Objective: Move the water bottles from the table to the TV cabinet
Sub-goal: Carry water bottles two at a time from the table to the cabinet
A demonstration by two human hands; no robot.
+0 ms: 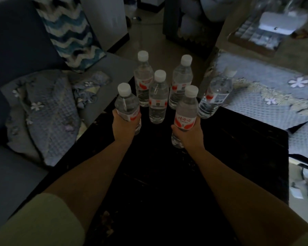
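Note:
Several clear water bottles with white caps and red-white labels stand on a dark table (238, 139). My left hand (124, 126) grips the lower body of the near-left bottle (125, 102). My right hand (188, 134) grips the near-right bottle (186, 112) below its label. Behind them stand a middle bottle (158, 98), a back-left bottle (143, 77) and a back-right bottle (180, 80). One more bottle (214, 95) stands at the right, near the table's far edge. I cannot tell whether the gripped bottles still touch the table.
A grey sofa (16, 50) with a zigzag cushion (69, 32) and a crumpled floral cover (48, 118) lies left. A seat with a floral blue cover (274, 96) is right. Floor shows beyond the table. A white device (281, 22) sits at the back right.

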